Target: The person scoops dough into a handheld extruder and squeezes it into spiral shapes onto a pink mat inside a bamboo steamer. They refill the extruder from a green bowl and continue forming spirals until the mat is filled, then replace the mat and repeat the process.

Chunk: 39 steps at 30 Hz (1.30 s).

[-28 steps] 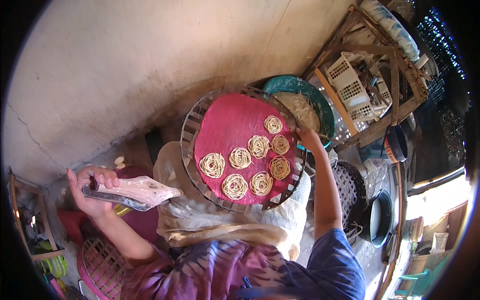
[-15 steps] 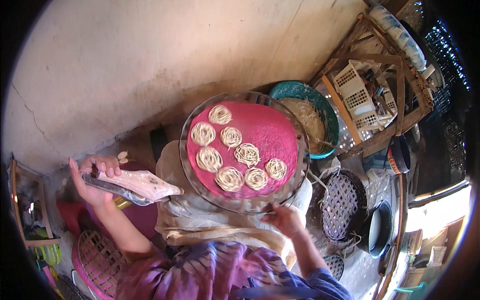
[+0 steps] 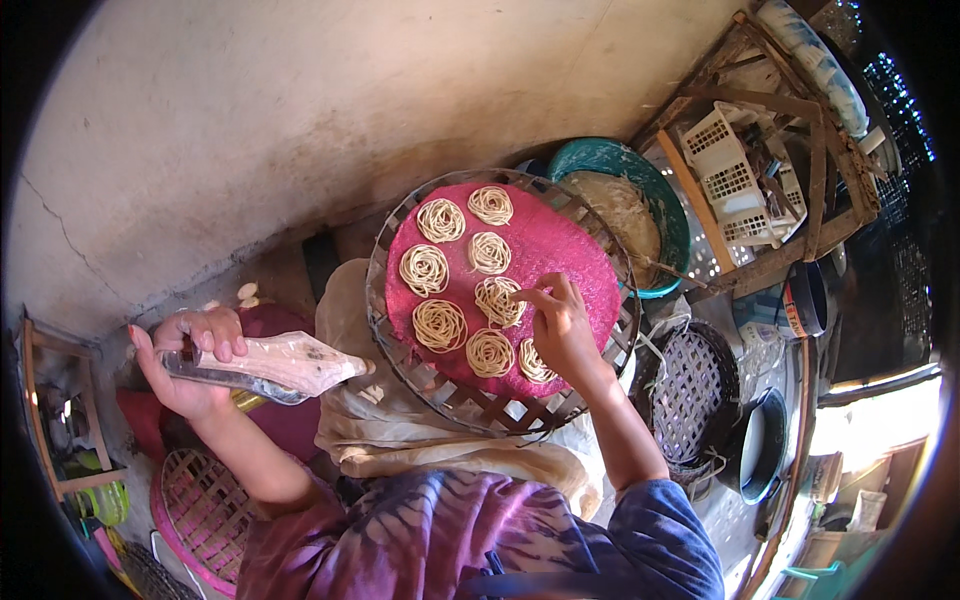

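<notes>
My left hand (image 3: 200,362) is wrapped around the wide end of a piping bag (image 3: 280,363), a clear plastic one full of pale dough. Its narrow tip points right, just short of the tray's rim. Across my lap lies a round woven tray (image 3: 470,408) lined with a pink mesh cloth (image 3: 570,245). Several pale coiled dough nests (image 3: 424,270) sit on the cloth. Over the tray's right half is my right hand (image 3: 565,335), its index finger stretched out to touch a middle dough nest (image 3: 497,301). That hand partly covers the lower right dough nest (image 3: 535,364).
Behind the tray at right stands a green basin (image 3: 675,220) holding pale dough and a stick. A wooden rack (image 3: 800,262) with a white plastic basket (image 3: 735,185) is beyond it. Dark woven basket (image 3: 690,385) and dark basin (image 3: 765,445) are at right; a wall (image 3: 300,110) rises ahead.
The tray has turned clockwise, carrying the dough nests round with it. My right hand has moved from the tray's near rim up onto a dough nest. My left hand still holds the piping bag.
</notes>
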### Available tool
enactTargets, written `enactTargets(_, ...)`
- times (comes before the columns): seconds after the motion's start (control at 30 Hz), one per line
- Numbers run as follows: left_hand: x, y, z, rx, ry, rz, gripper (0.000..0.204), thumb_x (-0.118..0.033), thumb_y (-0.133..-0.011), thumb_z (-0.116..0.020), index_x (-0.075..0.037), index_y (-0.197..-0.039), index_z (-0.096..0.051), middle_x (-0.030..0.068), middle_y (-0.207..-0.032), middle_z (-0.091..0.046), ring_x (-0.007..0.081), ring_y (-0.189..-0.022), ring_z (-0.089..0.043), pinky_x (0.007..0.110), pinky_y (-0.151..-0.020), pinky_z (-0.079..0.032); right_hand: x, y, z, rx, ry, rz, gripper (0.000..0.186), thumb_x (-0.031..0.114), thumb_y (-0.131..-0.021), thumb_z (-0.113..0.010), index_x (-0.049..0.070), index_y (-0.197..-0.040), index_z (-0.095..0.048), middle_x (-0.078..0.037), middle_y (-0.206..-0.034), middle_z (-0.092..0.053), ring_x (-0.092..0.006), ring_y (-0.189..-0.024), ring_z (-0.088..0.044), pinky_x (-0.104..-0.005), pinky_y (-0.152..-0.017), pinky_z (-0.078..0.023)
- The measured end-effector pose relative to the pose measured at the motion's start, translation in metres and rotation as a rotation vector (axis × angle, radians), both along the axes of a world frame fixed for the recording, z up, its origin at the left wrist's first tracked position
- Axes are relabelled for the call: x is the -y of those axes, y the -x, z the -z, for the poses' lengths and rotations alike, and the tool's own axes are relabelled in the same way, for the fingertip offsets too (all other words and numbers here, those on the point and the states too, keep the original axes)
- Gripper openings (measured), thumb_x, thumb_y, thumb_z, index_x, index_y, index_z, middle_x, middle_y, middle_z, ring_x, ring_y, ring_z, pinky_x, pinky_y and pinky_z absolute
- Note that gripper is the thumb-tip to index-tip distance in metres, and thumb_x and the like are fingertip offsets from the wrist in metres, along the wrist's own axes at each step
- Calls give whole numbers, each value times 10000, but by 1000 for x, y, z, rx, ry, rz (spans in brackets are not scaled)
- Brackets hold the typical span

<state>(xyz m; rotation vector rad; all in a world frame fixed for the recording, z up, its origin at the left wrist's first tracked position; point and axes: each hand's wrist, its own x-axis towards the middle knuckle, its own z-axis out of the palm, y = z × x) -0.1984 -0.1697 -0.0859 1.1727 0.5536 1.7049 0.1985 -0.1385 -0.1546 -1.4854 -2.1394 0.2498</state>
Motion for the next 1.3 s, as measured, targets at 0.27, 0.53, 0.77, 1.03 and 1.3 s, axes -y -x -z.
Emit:
enactTargets(0.27,-3,6,4,-15,11,25,651,-578,-970,-248,-73,-648,-502,73,-524,-485,217,-504,-456,347,-650,-349,-9,5,22,-9,97,9,268,-36,-761,-525,79,-946,-682,-143,-1025,-537,-334,-953,-522,-432,-853,-420)
enactTargets(0.53,-7,5,2,-63,-22,54,739,-628,-955,-192,-34,-685,-539,113,-557,-528,253,-530,-504,349,-611,-387,-10,5,24,-13,89,19,268,-30,-766,-527,83,-966,-665,-131,-1048,-530,-329,-973,-518,-430,-842,-415)
enactTargets(0.77,7,17,12,-27,31,2,745,-642,-951,-177,-42,-692,-536,102,-540,-512,261,-515,-508,385,-585,-426,-7,7,20,141,12,57,273,-43,-741,-525,84,-933,-672,-119,-1080,-535,-313,-991,-508,-423,-854,-401)
enactTargets(1.03,0,40,-98,-217,-366,821,725,-586,-981,-211,-70,-678,-621,92,-589,-644,237,-474,-627,356,-527,-538,40,-8,-42,-524,389,-357,374,160,-842,-638,-9,-1172,-590,-178,-1241,-552,-303,-1174,-518,-415,-1029,-380)
enactTargets(1.3,-105,-174,-51,456,-16,1044,507,-602,-933,-345,-135,-890,-539,0,-746,-570,193,-725,-567,376,-754,-449,101,-30,-70,-1015,1238,-300,878,645,-871,-502,-45,-1385,-326,-176,-1126,-569,-230,-1005,-586,-321,-836,-510)
